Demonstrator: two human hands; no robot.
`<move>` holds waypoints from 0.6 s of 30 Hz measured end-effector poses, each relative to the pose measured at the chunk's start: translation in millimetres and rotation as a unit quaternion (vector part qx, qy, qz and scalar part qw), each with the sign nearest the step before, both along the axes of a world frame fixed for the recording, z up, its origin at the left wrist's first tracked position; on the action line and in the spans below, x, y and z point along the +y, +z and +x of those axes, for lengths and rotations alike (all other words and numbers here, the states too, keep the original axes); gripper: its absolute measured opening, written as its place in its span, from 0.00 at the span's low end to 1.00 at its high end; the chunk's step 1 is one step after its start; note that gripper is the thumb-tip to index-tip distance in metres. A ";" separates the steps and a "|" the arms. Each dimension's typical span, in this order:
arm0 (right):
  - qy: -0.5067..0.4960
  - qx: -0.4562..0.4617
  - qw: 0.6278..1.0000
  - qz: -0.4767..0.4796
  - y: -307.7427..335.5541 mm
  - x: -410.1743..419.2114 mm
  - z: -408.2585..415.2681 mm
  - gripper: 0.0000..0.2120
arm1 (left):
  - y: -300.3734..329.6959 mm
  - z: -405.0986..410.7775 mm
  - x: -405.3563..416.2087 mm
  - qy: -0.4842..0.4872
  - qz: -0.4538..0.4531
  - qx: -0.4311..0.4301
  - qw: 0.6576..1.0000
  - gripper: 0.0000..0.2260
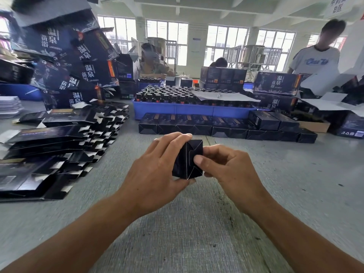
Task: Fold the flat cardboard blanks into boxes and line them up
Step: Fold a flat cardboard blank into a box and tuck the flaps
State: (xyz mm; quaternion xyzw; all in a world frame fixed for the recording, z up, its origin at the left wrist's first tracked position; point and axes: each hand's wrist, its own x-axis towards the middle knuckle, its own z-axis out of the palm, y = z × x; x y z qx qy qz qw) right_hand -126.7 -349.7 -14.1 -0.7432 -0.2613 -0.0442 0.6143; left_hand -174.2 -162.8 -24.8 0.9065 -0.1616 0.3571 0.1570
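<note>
We hold the box (187, 158) end-on above the counter (197, 223), long axis pointing away toward the row (226, 129); left hand (157, 166) wraps it, right hand (224, 164) fingers pinch its end flap.

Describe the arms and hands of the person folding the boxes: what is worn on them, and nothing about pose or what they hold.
Both forearms are bare up to the bottom edge of the picture; no sleeve shows. The left hand and the right hand wear no gloves. No watch, bracelet or ring is visible on either wrist or on the fingers that show. The fingernails are short and plain, with no polish that can be seen.
</note>
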 end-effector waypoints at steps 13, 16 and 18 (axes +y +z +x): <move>-0.033 -0.049 0.998 -0.011 1.5 -0.8 -1.9 0.06 | -0.5 -0.8 -3.8 -0.005 0.001 -0.005 1.000 0.41; -0.014 -0.040 0.999 -0.006 2.4 -2.8 -1.3 0.07 | -0.2 -1.2 -3.2 -0.003 -0.004 -0.003 1.000 0.41; -0.007 -0.031 0.999 -0.006 3.0 -3.9 -1.0 0.07 | 0.5 -1.9 -3.4 -0.005 -0.004 -0.004 1.000 0.41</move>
